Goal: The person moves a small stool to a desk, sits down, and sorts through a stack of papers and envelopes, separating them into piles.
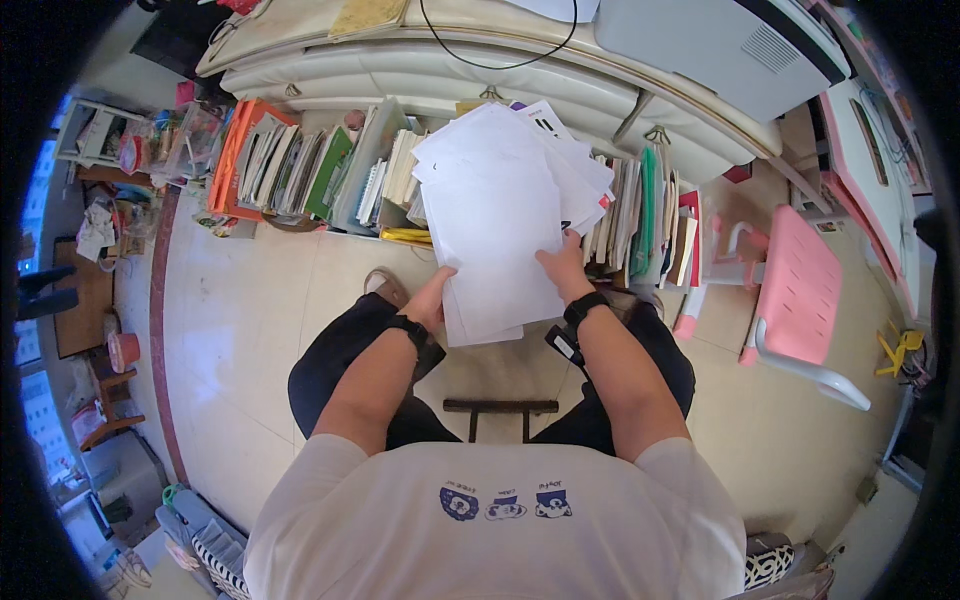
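A loose stack of white paper sheets (495,225) spreads out in front of me, its layers fanned unevenly. My left hand (429,298) grips the stack's left edge, thumb on top. On the opposite edge, my right hand (564,264) holds the sheets, also with the thumb above. Some sheets at the upper right (581,169) stick out askew and bear print. The far part of the stack hangs over a row of upright books and papers (397,176) and hides its middle; whether it rests on them I cannot tell.
Behind the row stands a white drawer cabinet (337,71) carrying a grey-white machine (720,52) and a black cable (499,67). An orange box file (238,157) stands at the row's left. To the right is a pink chair (796,289); a dark stool frame (500,406) shows between my knees.
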A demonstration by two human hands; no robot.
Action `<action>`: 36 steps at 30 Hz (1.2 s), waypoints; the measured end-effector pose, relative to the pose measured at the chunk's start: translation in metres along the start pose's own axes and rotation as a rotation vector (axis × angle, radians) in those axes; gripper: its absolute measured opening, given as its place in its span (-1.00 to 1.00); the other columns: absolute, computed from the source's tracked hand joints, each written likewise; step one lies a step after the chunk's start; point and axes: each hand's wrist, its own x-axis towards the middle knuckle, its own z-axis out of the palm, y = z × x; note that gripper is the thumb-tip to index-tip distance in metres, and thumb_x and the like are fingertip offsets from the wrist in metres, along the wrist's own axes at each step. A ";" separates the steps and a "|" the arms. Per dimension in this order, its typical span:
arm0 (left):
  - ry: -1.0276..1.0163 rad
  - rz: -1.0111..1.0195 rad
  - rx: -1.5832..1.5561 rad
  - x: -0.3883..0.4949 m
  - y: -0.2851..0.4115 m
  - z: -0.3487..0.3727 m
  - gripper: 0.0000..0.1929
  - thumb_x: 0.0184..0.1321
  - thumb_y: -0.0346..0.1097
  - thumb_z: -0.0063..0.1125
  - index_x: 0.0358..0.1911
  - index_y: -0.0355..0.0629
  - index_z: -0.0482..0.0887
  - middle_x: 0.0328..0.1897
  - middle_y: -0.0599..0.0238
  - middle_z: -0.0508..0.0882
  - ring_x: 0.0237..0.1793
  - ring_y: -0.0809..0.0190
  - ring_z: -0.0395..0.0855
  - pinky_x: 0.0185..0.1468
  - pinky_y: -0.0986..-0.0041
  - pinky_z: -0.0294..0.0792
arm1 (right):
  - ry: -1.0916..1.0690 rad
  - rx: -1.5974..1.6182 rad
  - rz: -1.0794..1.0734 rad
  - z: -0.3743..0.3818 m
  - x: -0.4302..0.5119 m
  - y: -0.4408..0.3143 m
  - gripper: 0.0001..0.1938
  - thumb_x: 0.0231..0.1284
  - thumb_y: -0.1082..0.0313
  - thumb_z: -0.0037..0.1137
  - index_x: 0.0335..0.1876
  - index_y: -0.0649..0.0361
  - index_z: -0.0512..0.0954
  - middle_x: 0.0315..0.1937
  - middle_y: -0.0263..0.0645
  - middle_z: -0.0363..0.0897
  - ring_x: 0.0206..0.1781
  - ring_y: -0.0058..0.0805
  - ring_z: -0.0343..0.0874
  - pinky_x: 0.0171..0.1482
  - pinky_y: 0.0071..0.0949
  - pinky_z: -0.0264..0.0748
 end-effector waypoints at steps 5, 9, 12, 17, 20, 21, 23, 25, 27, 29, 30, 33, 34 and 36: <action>0.010 0.344 0.714 -0.007 0.014 0.006 -0.47 0.27 -0.09 0.16 0.19 -0.33 0.48 0.12 0.09 0.64 0.08 0.14 0.61 0.17 0.31 0.41 | -0.328 0.175 0.100 -0.002 -0.004 -0.007 -0.55 0.02 0.50 0.14 0.10 0.40 0.42 -0.05 -0.04 0.54 -0.03 -0.25 0.55 0.00 -0.33 0.51; 0.119 0.436 0.683 -0.023 0.023 0.010 -0.58 0.23 -0.20 0.24 0.07 -0.34 0.59 -0.03 0.12 0.71 -0.06 0.19 0.66 0.05 0.39 0.46 | -0.375 0.069 0.042 -0.020 -0.002 -0.028 -0.64 0.10 0.57 0.06 0.07 0.32 0.46 -0.15 -0.21 0.58 -0.13 -0.38 0.56 -0.09 -0.38 0.52; 0.172 0.760 0.526 -0.041 0.032 0.028 -0.63 0.18 -0.24 0.28 -0.02 -0.35 0.63 -0.12 0.12 0.73 -0.13 0.22 0.67 -0.03 0.40 0.47 | -0.311 0.425 -0.053 -0.033 -0.013 -0.062 -0.69 0.13 0.56 0.06 0.04 0.28 0.50 -0.19 -0.27 0.60 -0.15 -0.43 0.56 -0.10 -0.41 0.50; 0.271 1.203 0.640 -0.049 0.062 0.054 -0.62 0.14 -0.22 0.32 -0.07 -0.37 0.62 -0.15 0.07 0.73 -0.14 0.16 0.68 -0.03 0.37 0.47 | -0.207 0.498 -0.287 -0.050 -0.035 -0.115 -0.67 0.16 0.46 0.08 0.05 0.34 0.48 -0.15 -0.23 0.59 -0.15 -0.48 0.53 -0.07 -0.47 0.46; 0.273 1.283 0.751 -0.032 0.081 0.059 -0.59 0.09 -0.24 0.37 -0.06 -0.36 0.60 -0.10 0.02 0.69 -0.08 0.12 0.66 0.00 0.35 0.47 | -0.210 0.542 -0.323 -0.055 -0.037 -0.120 -0.64 0.16 0.47 0.10 0.09 0.33 0.46 -0.09 -0.21 0.59 -0.07 -0.47 0.53 0.00 -0.46 0.44; 0.283 1.272 0.772 -0.024 0.088 0.059 -0.56 0.07 -0.26 0.39 -0.03 -0.35 0.58 -0.07 0.03 0.67 -0.05 0.11 0.64 0.01 0.33 0.46 | -0.248 0.588 -0.396 -0.054 -0.033 -0.118 -0.63 0.16 0.49 0.10 0.11 0.33 0.46 -0.07 -0.20 0.59 -0.04 -0.47 0.53 0.03 -0.46 0.44; 0.322 1.206 0.842 -0.009 0.096 0.057 -0.51 0.03 -0.28 0.42 0.02 -0.33 0.53 -0.01 0.03 0.63 0.01 0.11 0.61 0.04 0.30 0.46 | -0.148 0.407 -0.246 -0.048 -0.021 -0.109 -0.60 0.15 0.52 0.09 0.14 0.31 0.44 -0.04 -0.20 0.58 0.00 -0.45 0.53 0.07 -0.46 0.42; 0.235 1.165 0.597 0.002 0.090 0.054 -0.44 0.00 -0.31 0.44 0.07 -0.31 0.47 0.04 0.06 0.59 0.05 0.12 0.57 0.07 0.28 0.45 | -0.113 0.388 -0.205 -0.040 -0.010 -0.095 -0.58 0.15 0.54 0.08 0.17 0.29 0.42 -0.02 -0.21 0.58 0.03 -0.43 0.53 0.09 -0.45 0.41; 0.197 1.081 0.488 0.010 0.089 0.053 -0.39 -0.01 -0.34 0.42 0.12 -0.29 0.40 0.06 0.09 0.56 0.07 0.15 0.55 0.10 0.27 0.43 | -0.093 0.484 -0.169 -0.035 -0.003 -0.080 -0.57 0.14 0.55 0.08 0.18 0.28 0.42 0.00 -0.21 0.58 0.04 -0.40 0.53 0.10 -0.43 0.41; 0.181 1.038 0.486 0.015 0.092 0.053 -0.38 0.02 -0.38 0.38 0.16 -0.27 0.34 0.07 0.14 0.56 0.07 0.18 0.53 0.13 0.27 0.41 | -0.118 0.544 -0.203 -0.033 0.004 -0.071 -0.58 0.15 0.56 0.07 0.17 0.28 0.42 0.01 -0.21 0.58 0.06 -0.39 0.53 0.10 -0.42 0.41; 0.157 1.059 0.462 0.017 0.093 0.057 -0.39 0.03 -0.39 0.36 0.16 -0.27 0.34 0.07 0.14 0.55 0.07 0.19 0.53 0.14 0.29 0.40 | -0.116 0.560 -0.187 -0.033 0.006 -0.069 -0.59 0.15 0.56 0.07 0.17 0.27 0.43 0.02 -0.21 0.58 0.07 -0.39 0.53 0.10 -0.41 0.42; 0.095 1.060 0.377 0.020 0.092 0.072 -0.44 0.07 -0.41 0.29 0.16 -0.26 0.34 0.07 0.15 0.55 0.09 0.20 0.51 0.17 0.35 0.36 | -0.126 0.467 -0.247 -0.039 0.013 -0.072 -0.62 0.17 0.54 0.06 0.14 0.29 0.45 0.00 -0.19 0.59 0.07 -0.38 0.53 0.10 -0.42 0.42; 0.066 1.046 0.342 0.019 0.089 0.078 -0.45 0.08 -0.42 0.27 0.15 -0.26 0.33 0.07 0.15 0.55 0.10 0.20 0.50 0.18 0.36 0.35 | -0.101 0.428 -0.216 -0.042 0.014 -0.075 -0.64 0.19 0.53 0.06 0.13 0.29 0.45 -0.01 -0.17 0.60 0.06 -0.38 0.54 0.10 -0.43 0.42; 0.072 1.043 0.378 0.020 0.083 0.086 -0.48 0.10 -0.36 0.24 0.13 -0.27 0.34 0.06 0.10 0.55 0.09 0.17 0.50 0.19 0.36 0.33 | -0.062 0.361 -0.246 -0.050 0.017 -0.081 -0.67 0.22 0.50 0.05 0.11 0.30 0.47 -0.04 -0.15 0.60 0.05 -0.37 0.54 0.10 -0.44 0.41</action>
